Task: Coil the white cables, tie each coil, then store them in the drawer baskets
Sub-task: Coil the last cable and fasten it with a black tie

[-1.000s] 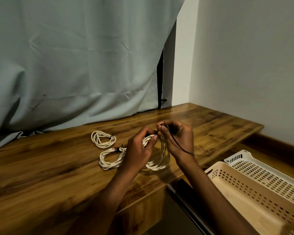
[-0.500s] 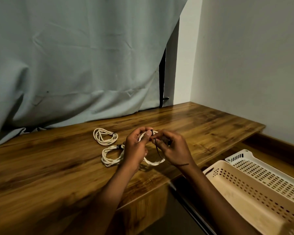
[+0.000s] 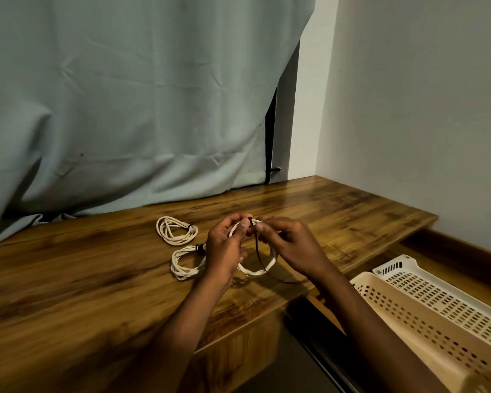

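I see both hands meeting above the wooden table (image 3: 97,279), close to its front edge. My left hand (image 3: 224,248) curls round the top of a white cable coil (image 3: 257,269), thumb and forefinger pinching it where a thin dark tie (image 3: 260,258) crosses. My right hand (image 3: 291,245) pinches the upper end of that same tie right against the left thumb, the other fingers bent over the coil's right side. The tie hangs down across the coil's opening and its loose end trails onto the table toward the front edge. The lower arc of the coil sits low over the wood; I cannot tell whether it touches.

Two more coils lie flat on the table to the left of the hands. The nearer coil (image 3: 186,263) lies just beside the left wrist, with a dark band at its top. The farther coil (image 3: 175,230) lies toward the back edge, also bound at its right side.

Past the table's right front corner, lower down, sit two perforated plastic baskets side by side: a beige basket (image 3: 408,330) nearer to me and a white basket (image 3: 442,290) behind it. A pale curtain (image 3: 125,109) hangs along the table's back edge.
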